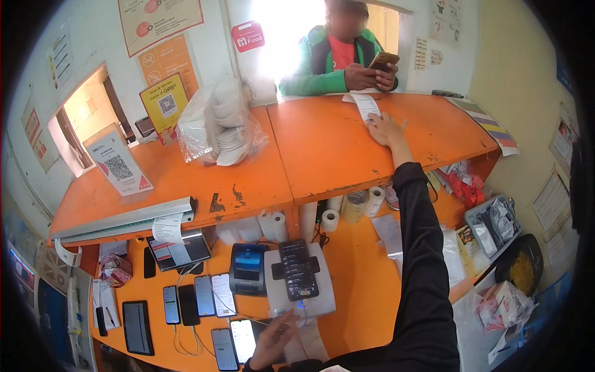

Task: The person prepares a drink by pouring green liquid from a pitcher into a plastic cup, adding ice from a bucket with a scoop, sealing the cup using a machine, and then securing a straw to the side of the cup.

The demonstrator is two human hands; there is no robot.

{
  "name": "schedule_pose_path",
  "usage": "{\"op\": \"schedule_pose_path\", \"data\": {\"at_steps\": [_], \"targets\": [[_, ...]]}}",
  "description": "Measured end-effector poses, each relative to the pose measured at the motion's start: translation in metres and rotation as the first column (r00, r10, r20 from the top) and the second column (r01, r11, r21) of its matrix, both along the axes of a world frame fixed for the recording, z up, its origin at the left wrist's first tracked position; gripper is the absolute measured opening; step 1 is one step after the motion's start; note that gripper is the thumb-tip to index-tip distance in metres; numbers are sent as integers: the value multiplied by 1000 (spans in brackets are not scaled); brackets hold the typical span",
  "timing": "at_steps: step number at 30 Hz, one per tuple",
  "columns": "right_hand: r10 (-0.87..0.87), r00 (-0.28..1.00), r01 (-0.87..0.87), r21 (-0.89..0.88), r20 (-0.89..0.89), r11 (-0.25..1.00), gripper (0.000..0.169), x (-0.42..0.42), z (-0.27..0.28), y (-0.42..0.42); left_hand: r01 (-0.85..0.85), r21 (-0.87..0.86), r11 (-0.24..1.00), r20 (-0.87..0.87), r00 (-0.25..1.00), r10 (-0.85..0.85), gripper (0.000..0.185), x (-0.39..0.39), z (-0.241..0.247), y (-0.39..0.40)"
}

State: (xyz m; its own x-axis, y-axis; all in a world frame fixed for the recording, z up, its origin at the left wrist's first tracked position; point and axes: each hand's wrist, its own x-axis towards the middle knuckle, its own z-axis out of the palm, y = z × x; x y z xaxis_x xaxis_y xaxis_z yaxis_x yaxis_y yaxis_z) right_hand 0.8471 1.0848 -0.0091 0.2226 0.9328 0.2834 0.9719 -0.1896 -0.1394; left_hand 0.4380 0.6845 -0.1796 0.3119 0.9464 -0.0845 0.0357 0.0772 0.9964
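Observation:
My right hand (386,131) reaches across the upper orange counter (320,139), its thumb and fingers at the near end of a printed paper receipt (365,106). The receipt's far end lies towards a person (339,60) in a green jacket at the window opening, who holds a smartphone (384,61) in both hands. Down on the lower desk, my left hand (276,342) has loosely curved fingers and holds nothing visible. It is just in front of a white printer (325,297) with a dark smartphone (297,269) lying on top. A lit smartphone (242,339) is beside this hand.
Several phones with cables, a tablet (137,328) and a dark receipt printer (248,269) crowd the lower desk. Bagged white containers (223,125) and a QR stand (118,162) occupy the upper counter. Paper rolls (330,219) stand underneath; a grey basket (493,225) is right.

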Motion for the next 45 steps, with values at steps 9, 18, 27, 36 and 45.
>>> {"op": "schedule_pose_path", "data": {"at_steps": [9, 18, 27, 36, 45], "targets": [[-19, 999, 21, 69, -32, 997, 66, 6, -5, -1, -10, -17, 1000, 40, 999, 11, 47, -1, 1, -1], [60, 996, -24, 479, -62, 877, 64, 36, -15, 0, -137, 12, 991, 116, 984, 134, 45, -10, -5, -5], [504, 862, -277, 877, 47, 392, 29, -85, 12, -96, -234, 64, 970, 66, 971, 230, 37, -63, -10, -20], [889, 132, -472, 761, -438, 445, 23, -388, -121, -358, -168, 242, 956, 173, 977, 128, 19, -107, 4, -116], [507, -290, -860, 453, -812, 234, 18, -665, -234, -602, -743, 260, 617, 83, 654, 752, 14, -317, -21, -375]]}}
